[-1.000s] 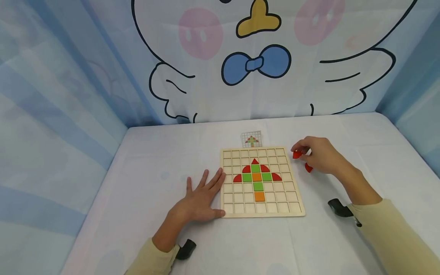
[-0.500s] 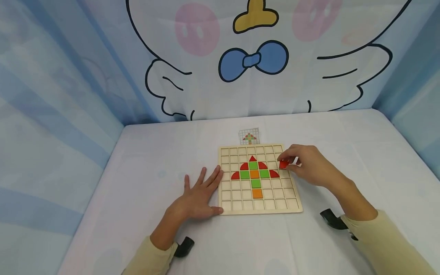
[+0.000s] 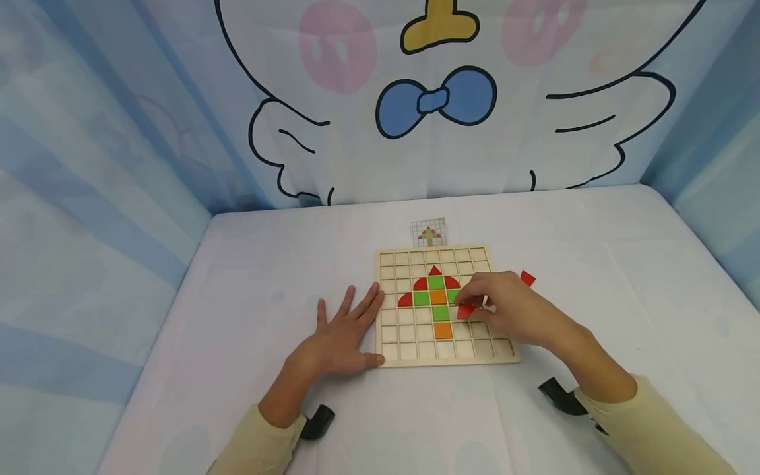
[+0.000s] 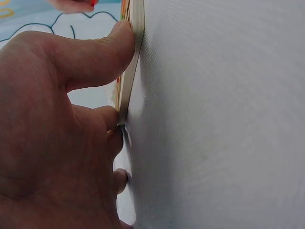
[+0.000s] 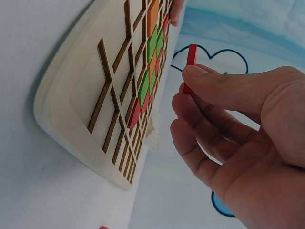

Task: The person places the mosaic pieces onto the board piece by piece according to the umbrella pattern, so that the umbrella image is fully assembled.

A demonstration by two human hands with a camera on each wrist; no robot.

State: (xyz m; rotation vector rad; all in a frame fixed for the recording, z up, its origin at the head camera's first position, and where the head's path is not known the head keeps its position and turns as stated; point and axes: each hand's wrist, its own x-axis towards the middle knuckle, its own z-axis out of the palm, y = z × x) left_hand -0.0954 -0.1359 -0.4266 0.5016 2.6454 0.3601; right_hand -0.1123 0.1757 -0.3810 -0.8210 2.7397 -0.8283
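A wooden grid board (image 3: 410,356) lies on the table, with red, green and orange tiles set in its cells in an arrow-like tree pattern. My left hand (image 3: 341,340) spreads its straight fingers at the board's left edge, the thumb resting on the near corner; in the left wrist view the thumb (image 4: 102,59) presses on the rim. Above the right half of the board, my right hand (image 3: 513,307) pinches a red tile (image 3: 465,311) between thumb and fingers. The right wrist view shows that tile (image 5: 191,55) edge-on, raised off the grid. The hand hides some right-hand cells.
A loose red tile (image 3: 528,278) lies on the white tablecloth (image 3: 427,422) right of the board, just behind my right hand. Beyond the far edge of the board is a small pattern card (image 3: 429,232). A printed curtain (image 3: 505,152) stands behind the table.
My right hand has carried the red tile leftward and nearer, from the table beside the board to over its cells. The left hand stays at the board's edge. The head view has shifted slightly.
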